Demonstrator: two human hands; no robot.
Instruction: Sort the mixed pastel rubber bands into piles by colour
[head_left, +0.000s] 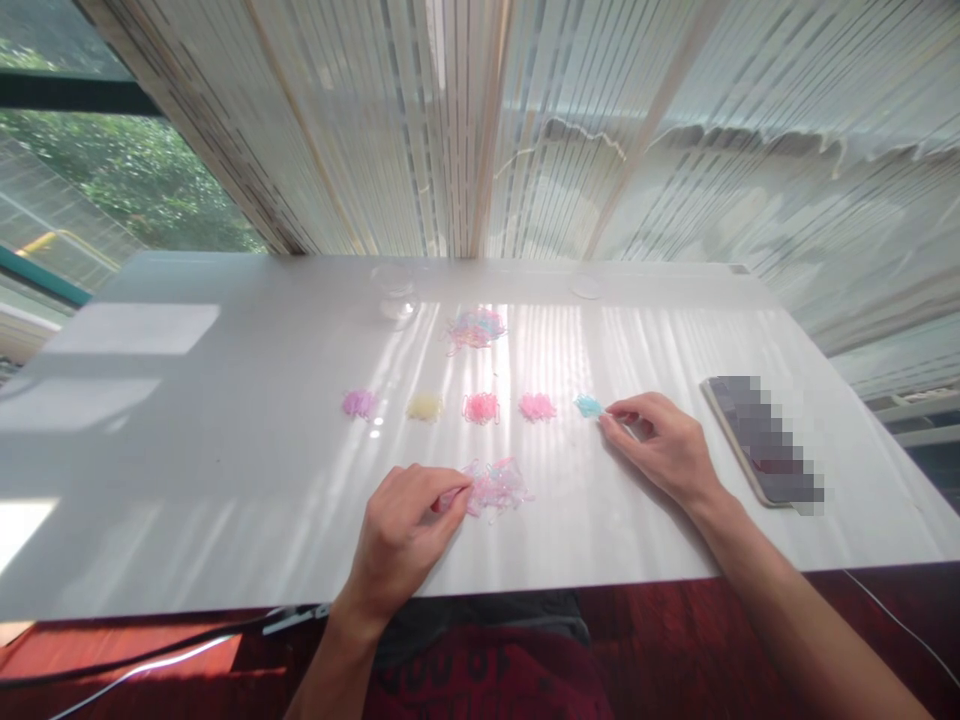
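My left hand (409,525) is closed in a pinch at the left edge of a mixed pile (499,487) of small pastel loops that look like elastic bands. Its fingertips touch the pile; what is between them is too small to tell. My right hand (664,440) pinches at the right side of a small teal pile (588,405), its grip also too small to make out. Left of the teal lie sorted piles in a row: pink (538,406), red (481,407), yellow (425,406) and purple (361,403).
Behind the row sits another mixed pile (478,327). A clear round container (397,305) and a clear disc (586,288) stand near the back of the white table (262,520). A phone (761,440) lies at the right. Striped curtains (390,120) hang behind the table.
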